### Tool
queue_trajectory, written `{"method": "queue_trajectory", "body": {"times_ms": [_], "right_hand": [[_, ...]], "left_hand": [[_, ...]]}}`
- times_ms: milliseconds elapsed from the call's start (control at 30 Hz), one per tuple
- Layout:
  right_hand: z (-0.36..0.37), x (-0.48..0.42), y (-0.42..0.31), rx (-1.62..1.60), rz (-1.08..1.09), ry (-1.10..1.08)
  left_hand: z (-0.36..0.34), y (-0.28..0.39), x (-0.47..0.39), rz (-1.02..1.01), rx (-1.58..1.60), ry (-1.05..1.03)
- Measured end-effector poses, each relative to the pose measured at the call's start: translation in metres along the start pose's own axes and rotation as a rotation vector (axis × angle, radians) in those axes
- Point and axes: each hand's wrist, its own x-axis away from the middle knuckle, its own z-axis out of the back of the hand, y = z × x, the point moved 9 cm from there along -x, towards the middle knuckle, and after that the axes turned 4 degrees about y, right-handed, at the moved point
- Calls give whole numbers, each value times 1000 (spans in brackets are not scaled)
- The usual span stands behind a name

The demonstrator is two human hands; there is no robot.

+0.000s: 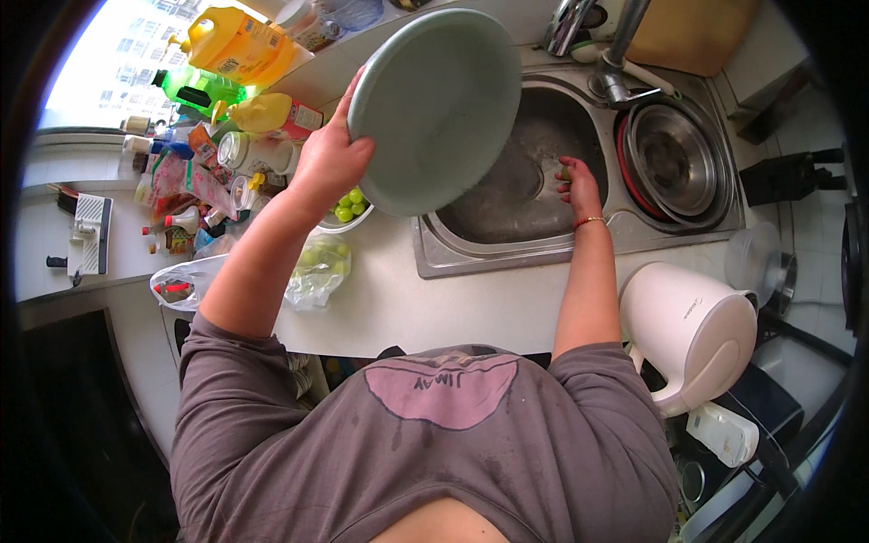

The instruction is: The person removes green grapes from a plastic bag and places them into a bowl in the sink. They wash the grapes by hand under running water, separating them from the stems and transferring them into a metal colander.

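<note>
My left hand (339, 146) grips the rim of a pale green plastic basin (438, 112), which is tilted up beside and partly over the sink. No contents show in the basin. Over the right side of the stainless steel sink bowl (502, 210), my right hand (582, 190) has its fingers curled around a small green thing, apparently a grape (565, 174). Left of the basin, a white bowl (337, 227) of green grapes (349, 206) is partly hidden by my left forearm and the basin. Nearer to me lies a clear plastic bag (319, 278) with more grapes inside.
A faucet (614, 85) rises behind the sink. Stacked metal basins (672, 159) fill the drainboard at right. A pale pink electric kettle (686, 332) stands by my right forearm. Bottles, including a yellow jug (234, 44), and jars (237, 151) crowd the left.
</note>
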Motion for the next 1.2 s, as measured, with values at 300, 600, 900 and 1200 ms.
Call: {"method": "queue_trajectory", "body": {"times_ms": [300, 600, 900, 1200], "right_hand": [[-13, 14, -14, 443, 508, 55], [-85, 69, -3, 638, 214, -233], [-275, 151, -32, 79, 96, -578], [-168, 94, -49, 84, 301, -334]], "left_hand": [[42, 24, 17, -410, -213, 395], [89, -27, 27, -283, -87, 546], [159, -166, 24, -63, 888, 759], [84, -176, 61, 319, 1194, 353]]}}
